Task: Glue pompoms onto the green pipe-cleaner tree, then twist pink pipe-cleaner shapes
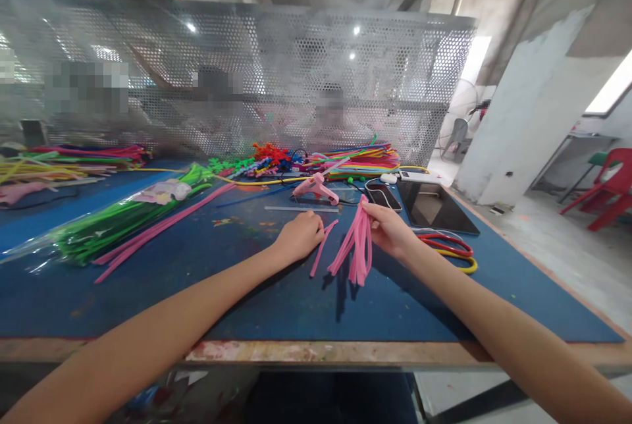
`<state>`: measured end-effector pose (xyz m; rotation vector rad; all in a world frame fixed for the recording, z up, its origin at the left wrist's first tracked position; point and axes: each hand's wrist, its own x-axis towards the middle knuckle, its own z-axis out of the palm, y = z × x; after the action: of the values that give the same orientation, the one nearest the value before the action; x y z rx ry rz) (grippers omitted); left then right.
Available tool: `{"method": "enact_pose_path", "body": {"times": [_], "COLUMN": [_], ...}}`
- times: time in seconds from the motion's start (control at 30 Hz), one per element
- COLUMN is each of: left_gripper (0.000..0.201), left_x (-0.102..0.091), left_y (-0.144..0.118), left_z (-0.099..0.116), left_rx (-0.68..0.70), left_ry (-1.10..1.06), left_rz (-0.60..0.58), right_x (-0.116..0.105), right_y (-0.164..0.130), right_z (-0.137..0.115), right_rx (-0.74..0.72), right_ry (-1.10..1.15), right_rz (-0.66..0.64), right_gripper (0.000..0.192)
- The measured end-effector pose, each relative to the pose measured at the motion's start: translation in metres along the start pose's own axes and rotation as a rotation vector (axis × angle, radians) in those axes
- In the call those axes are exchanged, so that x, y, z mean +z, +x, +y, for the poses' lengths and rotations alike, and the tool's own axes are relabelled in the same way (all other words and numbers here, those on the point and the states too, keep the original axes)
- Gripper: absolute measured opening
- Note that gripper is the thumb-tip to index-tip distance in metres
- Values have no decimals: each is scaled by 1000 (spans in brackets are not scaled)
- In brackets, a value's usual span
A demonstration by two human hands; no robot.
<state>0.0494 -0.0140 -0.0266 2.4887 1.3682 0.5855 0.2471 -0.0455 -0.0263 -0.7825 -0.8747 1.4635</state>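
My right hand [390,230] grips a bunch of short pink pipe cleaners [356,247] by their top, and they hang down just above the blue table mat [207,279]. My left hand [299,236] is curled on the mat and holds the upper end of a single pink pipe cleaner [322,249], which lies slanting toward me. The two hands are a short way apart.
A pink glue gun [316,188] and a clear ruler [301,209] lie just beyond my hands. A phone [383,197], a tablet [434,207] and red-and-yellow scissors [451,249] are at right. Green pipe cleaners in a bag [113,223] lie at left. A perforated metal screen [276,75] backs the table.
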Motion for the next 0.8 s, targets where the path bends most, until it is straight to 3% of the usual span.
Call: {"method": "enact_pose_path", "body": {"times": [0.2, 0.5, 0.8], "left_gripper": [16, 27, 16], "left_x": [3, 15, 10], "left_y": [3, -14, -23], "left_z": [1, 41, 55], "left_rx": [-24, -153, -204], "left_ry": [-392, -1085, -1342], "left_rz": [-5, -100, -109], "right_x": [9, 22, 29], "right_y": [-4, -12, -21], "right_z": [11, 16, 11], "right_rx": [27, -103, -197], "right_ry": [6, -53, -191], "right_rz": [-9, 99, 105], "right_gripper": [31, 36, 31]}}
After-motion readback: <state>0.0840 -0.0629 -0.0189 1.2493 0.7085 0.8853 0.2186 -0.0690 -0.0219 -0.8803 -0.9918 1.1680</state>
